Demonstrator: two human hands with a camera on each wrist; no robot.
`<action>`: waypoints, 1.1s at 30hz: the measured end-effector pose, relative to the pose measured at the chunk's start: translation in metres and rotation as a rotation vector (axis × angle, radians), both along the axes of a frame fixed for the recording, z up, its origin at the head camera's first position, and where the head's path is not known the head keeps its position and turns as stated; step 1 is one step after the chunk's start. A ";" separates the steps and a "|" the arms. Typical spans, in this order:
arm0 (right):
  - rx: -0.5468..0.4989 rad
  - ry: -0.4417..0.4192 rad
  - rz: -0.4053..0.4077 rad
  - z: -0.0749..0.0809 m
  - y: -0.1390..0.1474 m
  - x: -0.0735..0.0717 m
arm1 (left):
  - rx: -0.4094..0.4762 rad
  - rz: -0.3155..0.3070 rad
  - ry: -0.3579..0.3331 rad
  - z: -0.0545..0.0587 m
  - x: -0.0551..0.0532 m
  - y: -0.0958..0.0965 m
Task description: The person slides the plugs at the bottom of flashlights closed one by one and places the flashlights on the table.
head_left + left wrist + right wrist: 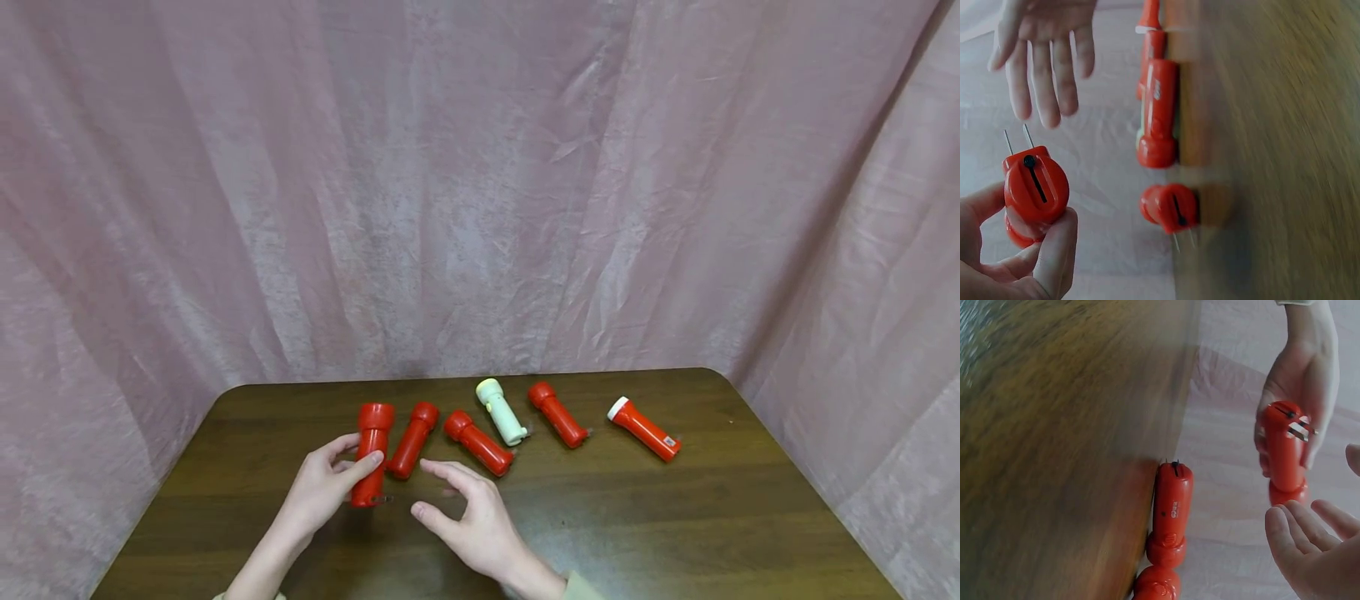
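Observation:
My left hand (321, 490) grips a red flashlight (369, 479) by its body, head end up, above the left part of the table. Two metal plug prongs (1017, 139) stick out near its base, beside a slot with a black knob (1029, 161). My right hand (480, 521) hovers to the right with fingers spread and holds nothing. Just beyond the hands lie a second red flashlight (413, 442) and a third red flashlight (480, 443). In the right wrist view, the right fingers overlap the area below the held flashlight (1286, 453).
Farther right on the brown wooden table (675, 525) lie a pale green flashlight (503, 414), another red flashlight (559, 416) and a red flashlight with a white head (647, 429). A pink curtain (480, 208) hangs behind the table's back edge.

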State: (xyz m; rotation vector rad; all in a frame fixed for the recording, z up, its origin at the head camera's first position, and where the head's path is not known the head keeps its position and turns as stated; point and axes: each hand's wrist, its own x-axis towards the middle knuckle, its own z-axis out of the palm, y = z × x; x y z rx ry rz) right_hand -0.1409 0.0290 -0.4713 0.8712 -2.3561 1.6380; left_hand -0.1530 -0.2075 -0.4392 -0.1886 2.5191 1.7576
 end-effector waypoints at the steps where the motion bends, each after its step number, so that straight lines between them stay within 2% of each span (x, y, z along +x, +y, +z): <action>1: -0.008 0.012 -0.001 0.000 0.000 0.000 | 0.015 0.005 0.002 0.002 0.001 0.002; 9: -0.070 0.031 -0.002 0.000 -0.003 0.001 | 0.139 0.027 0.013 0.011 0.013 0.019; 16: -0.127 0.071 0.003 0.002 -0.007 0.001 | 0.241 0.083 0.028 0.015 0.017 0.031; 25: -0.164 0.110 0.007 0.006 -0.009 0.002 | 0.278 0.119 0.052 0.021 0.020 0.040; 33: -0.165 0.168 0.011 0.008 -0.008 0.005 | 0.290 0.105 0.063 0.022 0.022 0.048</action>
